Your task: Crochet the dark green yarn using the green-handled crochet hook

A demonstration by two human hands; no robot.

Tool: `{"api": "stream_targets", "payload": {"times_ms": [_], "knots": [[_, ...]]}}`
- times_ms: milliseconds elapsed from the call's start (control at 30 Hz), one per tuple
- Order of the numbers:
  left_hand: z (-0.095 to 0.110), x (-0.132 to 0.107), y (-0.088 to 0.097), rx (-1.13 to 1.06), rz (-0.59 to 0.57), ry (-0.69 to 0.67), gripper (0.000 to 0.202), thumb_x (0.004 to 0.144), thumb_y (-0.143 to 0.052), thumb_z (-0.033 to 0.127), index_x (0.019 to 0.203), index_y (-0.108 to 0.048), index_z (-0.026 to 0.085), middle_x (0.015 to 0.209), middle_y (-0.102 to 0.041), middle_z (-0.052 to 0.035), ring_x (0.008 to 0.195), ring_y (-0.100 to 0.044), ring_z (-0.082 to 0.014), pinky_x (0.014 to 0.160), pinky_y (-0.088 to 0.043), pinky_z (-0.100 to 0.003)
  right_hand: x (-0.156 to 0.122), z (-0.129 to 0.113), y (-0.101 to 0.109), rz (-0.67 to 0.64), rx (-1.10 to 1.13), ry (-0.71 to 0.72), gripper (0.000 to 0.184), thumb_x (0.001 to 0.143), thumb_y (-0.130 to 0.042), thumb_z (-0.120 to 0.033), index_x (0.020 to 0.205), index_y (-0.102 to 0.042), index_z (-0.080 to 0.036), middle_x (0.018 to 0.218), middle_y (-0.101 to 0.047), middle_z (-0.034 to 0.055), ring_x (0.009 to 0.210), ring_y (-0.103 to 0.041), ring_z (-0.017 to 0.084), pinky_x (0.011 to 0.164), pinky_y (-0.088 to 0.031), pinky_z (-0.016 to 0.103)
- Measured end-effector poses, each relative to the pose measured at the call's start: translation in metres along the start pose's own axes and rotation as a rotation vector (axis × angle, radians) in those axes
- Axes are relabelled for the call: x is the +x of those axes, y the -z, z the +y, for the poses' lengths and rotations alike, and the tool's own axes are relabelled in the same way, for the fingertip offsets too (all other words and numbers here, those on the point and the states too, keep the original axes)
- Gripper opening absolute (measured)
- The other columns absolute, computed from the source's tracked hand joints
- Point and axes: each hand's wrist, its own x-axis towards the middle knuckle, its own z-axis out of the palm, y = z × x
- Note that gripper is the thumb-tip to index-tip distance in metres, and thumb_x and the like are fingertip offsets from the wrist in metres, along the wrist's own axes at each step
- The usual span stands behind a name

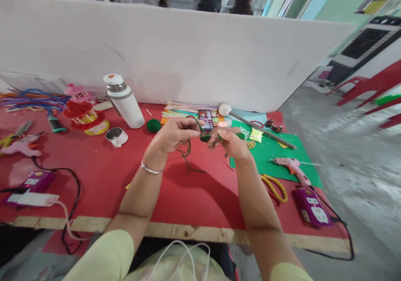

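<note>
My left hand is raised over the red table, its fingertips pinching green yarn. In my right hand is a crochet hook with a green handle, held level, its thin metal shaft pointing to my left hand. A small dark green crocheted piece sits between both hands, at the shaft; its stitches are too small to make out. Loose green yarn trails down below my left hand onto the table. A green yarn ball lies to the left of that hand.
Behind my hands are a phone and several pipe cleaners. A white flask and its cup stand left. Yellow-handled scissors, a glue gun and a purple power box lie right. A white board rises behind.
</note>
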Motion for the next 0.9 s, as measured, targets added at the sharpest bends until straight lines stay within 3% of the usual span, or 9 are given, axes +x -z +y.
{"api": "stream_targets", "payload": {"times_ms": [600,900], "knots": [[-0.001,0.001,-0.002,0.016,0.045,-0.021,0.034,0.062,-0.092,0.023,0.094,-0.085,0.014,0.066,-0.068,-0.0032,0.046,-0.037,-0.0039,0.041,-0.022,-0.023,-0.002,-0.005,0.001,-0.022,-0.153,0.048,0.035,0.094,-0.064,-0.045,0.080,-0.079,-0.016,0.075,-0.078,0.0068,0.064,-0.070,0.017,0.062,-0.059,0.030],[-0.006,0.003,-0.002,0.088,0.149,-0.097,0.030,0.066,-0.091,0.025,0.093,-0.085,0.016,0.057,-0.061,0.0013,0.045,-0.037,-0.0043,0.042,-0.022,-0.023,-0.010,-0.023,-0.014,0.022,-0.603,0.207,0.045,0.105,-0.048,-0.044,0.076,-0.071,-0.019,0.073,-0.070,0.0044,0.068,-0.064,0.016,0.064,-0.050,0.031]]}}
